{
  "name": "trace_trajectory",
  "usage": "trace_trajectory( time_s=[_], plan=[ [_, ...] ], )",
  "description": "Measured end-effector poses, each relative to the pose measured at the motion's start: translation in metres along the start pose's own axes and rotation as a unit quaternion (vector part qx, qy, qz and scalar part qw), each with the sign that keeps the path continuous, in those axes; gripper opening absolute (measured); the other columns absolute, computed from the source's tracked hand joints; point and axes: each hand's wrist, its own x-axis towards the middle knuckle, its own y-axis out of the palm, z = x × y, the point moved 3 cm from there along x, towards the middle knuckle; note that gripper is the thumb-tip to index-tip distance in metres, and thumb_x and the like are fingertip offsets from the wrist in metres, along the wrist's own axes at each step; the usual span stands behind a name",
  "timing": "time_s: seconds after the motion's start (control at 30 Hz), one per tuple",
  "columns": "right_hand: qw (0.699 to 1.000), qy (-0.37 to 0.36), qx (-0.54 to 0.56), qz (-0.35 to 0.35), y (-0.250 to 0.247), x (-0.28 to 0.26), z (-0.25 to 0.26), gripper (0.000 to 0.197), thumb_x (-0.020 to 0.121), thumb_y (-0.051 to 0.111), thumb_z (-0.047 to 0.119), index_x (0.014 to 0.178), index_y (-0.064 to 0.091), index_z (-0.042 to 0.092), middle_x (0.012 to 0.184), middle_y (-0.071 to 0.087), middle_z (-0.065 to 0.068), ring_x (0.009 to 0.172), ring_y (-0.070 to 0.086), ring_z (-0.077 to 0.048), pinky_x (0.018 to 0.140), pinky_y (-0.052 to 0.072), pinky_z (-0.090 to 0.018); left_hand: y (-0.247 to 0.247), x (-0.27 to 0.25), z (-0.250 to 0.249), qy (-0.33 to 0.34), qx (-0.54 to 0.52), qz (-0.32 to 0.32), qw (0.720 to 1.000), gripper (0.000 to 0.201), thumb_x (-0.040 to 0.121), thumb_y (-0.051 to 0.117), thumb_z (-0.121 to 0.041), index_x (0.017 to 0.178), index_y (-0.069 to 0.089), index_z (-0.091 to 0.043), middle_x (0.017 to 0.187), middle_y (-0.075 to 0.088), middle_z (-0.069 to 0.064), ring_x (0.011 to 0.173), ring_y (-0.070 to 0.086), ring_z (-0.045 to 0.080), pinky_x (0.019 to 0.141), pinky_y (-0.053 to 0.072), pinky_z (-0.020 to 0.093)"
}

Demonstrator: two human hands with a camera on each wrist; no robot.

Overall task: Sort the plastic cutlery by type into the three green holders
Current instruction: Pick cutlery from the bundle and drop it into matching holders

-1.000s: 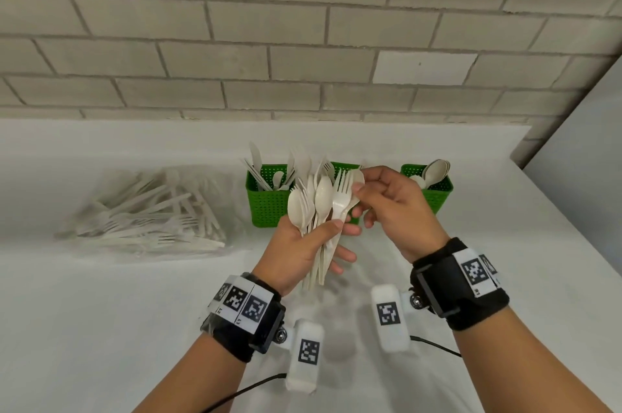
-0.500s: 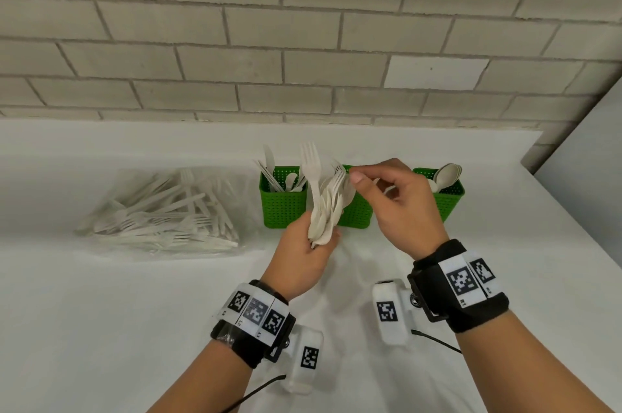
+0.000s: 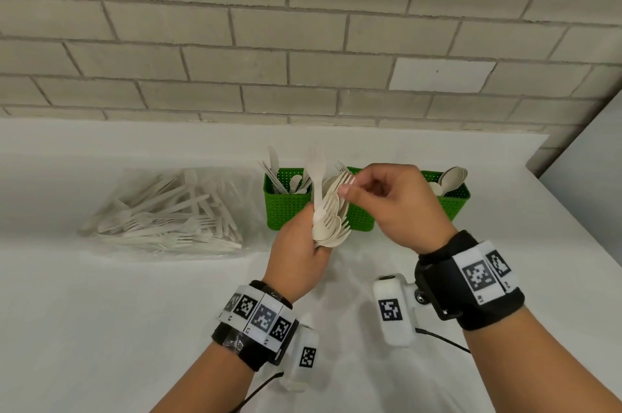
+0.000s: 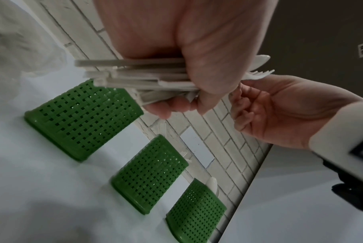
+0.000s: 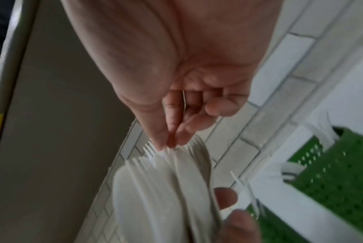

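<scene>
My left hand (image 3: 311, 246) grips a bundle of white plastic forks and spoons (image 3: 328, 214) by the handles (image 4: 135, 74), in front of the green holders. One fork (image 3: 316, 163) sticks up above the rest. My right hand (image 3: 346, 185) pinches the tines of a fork (image 5: 194, 144) at the top of the bundle between thumb and forefinger. Behind stand the left holder (image 3: 286, 203) with knives and a spoon, the middle holder (image 3: 361, 222), mostly hidden by the hands, and the right holder (image 3: 452, 202) with spoons.
A clear plastic bag (image 3: 168, 214) full of mixed white cutlery lies on the white counter (image 3: 101, 311) left of the holders. A brick wall (image 3: 303, 42) runs close behind them. The counter ends at the right in an edge (image 3: 579, 224).
My left hand has turned over, so its back now faces me and the fanned bundle has closed up. One fork now stands above the rest. My right hand has shifted its pinch.
</scene>
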Motion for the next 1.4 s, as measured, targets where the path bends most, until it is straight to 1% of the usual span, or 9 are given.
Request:
trace_trajectory(
  time_s=[0.1, 0.2, 0.33, 0.43, 0.53, 0.7, 0.93, 1.07, 1.4],
  plan=[
    [0.969, 0.025, 0.212, -0.123, -0.012, 0.007, 0.005, 0.019, 0.093, 0.055, -0.002, 0.082, 0.062, 0.011, 0.079, 0.071, -0.002, 0.072, 0.067, -0.013, 0.064, 0.053, -0.025, 0.001, -0.002, 0.009, -0.023, 0.026, 0.011, 0.999, 0.024, 0.087, 0.060, -0.007, 0.110, 0.059, -0.013, 0.089, 0.062, -0.007, 0.077, 0.058, 0.011, 0.067, 0.049, 0.030],
    [0.861, 0.013, 0.451, -0.237, -0.035, 0.015, 0.016, 0.019, 0.102, 0.038, 0.003, 0.090, 0.048, 0.014, 0.074, 0.069, -0.008, 0.069, 0.069, -0.026, 0.071, 0.058, -0.039, 0.002, -0.008, 0.017, -0.039, 0.054, 0.023, 0.998, 0.021, 0.086, 0.058, -0.005, 0.107, 0.057, -0.010, 0.087, 0.061, 0.000, 0.075, 0.056, 0.017, 0.064, 0.049, 0.037],
    [0.922, -0.009, 0.327, -0.209, -0.032, 0.020, 0.021, 0.013, 0.100, 0.041, 0.018, 0.092, 0.051, 0.020, 0.062, 0.048, 0.001, 0.046, 0.040, -0.012, 0.045, 0.037, -0.022, 0.002, -0.008, 0.017, -0.028, 0.084, 0.024, 0.996, 0.023, 0.085, 0.054, -0.010, 0.108, 0.056, -0.011, 0.087, 0.060, -0.001, 0.075, 0.055, 0.020, 0.063, 0.049, 0.039],
    [0.996, -0.007, 0.027, -0.080, -0.006, 0.018, 0.018, 0.033, 0.085, 0.065, 0.052, 0.095, 0.061, 0.021, 0.071, 0.053, 0.008, 0.057, 0.046, -0.006, 0.054, 0.041, -0.022, 0.000, -0.004, 0.009, -0.026, 0.131, 0.026, 0.991, 0.033, 0.081, 0.059, -0.002, 0.113, 0.056, -0.010, 0.092, 0.061, 0.002, 0.078, 0.057, 0.024, 0.064, 0.048, 0.037],
    [0.995, -0.018, -0.096, -0.007, 0.015, 0.018, 0.015, 0.037, 0.079, 0.074, 0.048, 0.085, 0.062, 0.013, 0.074, 0.061, 0.005, 0.064, 0.054, -0.008, 0.060, 0.045, -0.028, 0.001, -0.004, 0.005, -0.029, 0.161, 0.037, 0.986, 0.041, 0.079, 0.062, -0.001, 0.119, 0.055, -0.006, 0.101, 0.064, 0.008, 0.085, 0.061, 0.028, 0.065, 0.051, 0.044],
    [0.989, -0.046, 0.043, -0.130, 0.002, 0.026, 0.021, 0.023, 0.101, 0.049, 0.026, 0.085, 0.049, 0.009, 0.068, 0.053, 0.000, 0.056, 0.049, -0.009, 0.050, 0.039, -0.023, -0.003, -0.009, 0.014, -0.038, 0.147, 0.038, 0.988, 0.036, 0.082, 0.058, -0.002, 0.117, 0.055, -0.010, 0.099, 0.063, 0.005, 0.081, 0.058, 0.025, 0.065, 0.051, 0.044],
    [0.877, 0.008, 0.424, -0.226, -0.019, 0.029, 0.025, 0.008, 0.100, 0.041, 0.001, 0.105, 0.041, 0.007, 0.059, 0.056, -0.001, 0.052, 0.062, -0.022, 0.053, 0.052, -0.031, -0.013, -0.007, 0.017, -0.060, 0.161, 0.015, 0.985, 0.031, 0.083, 0.055, -0.001, 0.112, 0.055, -0.011, 0.096, 0.063, 0.006, 0.080, 0.059, 0.027, 0.064, 0.051, 0.043],
    [0.997, -0.040, 0.016, -0.067, 0.003, 0.020, 0.016, 0.014, 0.088, 0.069, 0.019, 0.078, 0.059, 0.017, 0.061, 0.055, 0.012, 0.053, 0.050, -0.002, 0.055, 0.039, -0.016, -0.016, -0.001, 0.008, -0.079, 0.192, 0.002, 0.978, 0.033, 0.083, 0.056, -0.001, 0.114, 0.054, -0.009, 0.102, 0.062, 0.008, 0.086, 0.061, 0.031, 0.065, 0.049, 0.041],
    [0.966, -0.120, -0.230, 0.014, 0.033, 0.008, -0.002, 0.011, 0.080, 0.075, 0.029, 0.088, 0.073, 0.022, 0.080, 0.070, 0.005, 0.071, 0.057, -0.010, 0.067, 0.046, -0.028, -0.020, -0.001, 0.002, -0.111, 0.265, -0.002, 0.958, 0.036, 0.085, 0.059, -0.002, 0.120, 0.055, -0.006, 0.105, 0.064, 0.012, 0.078, 0.064, 0.037, 0.056, 0.036, 0.032]
  ],
)
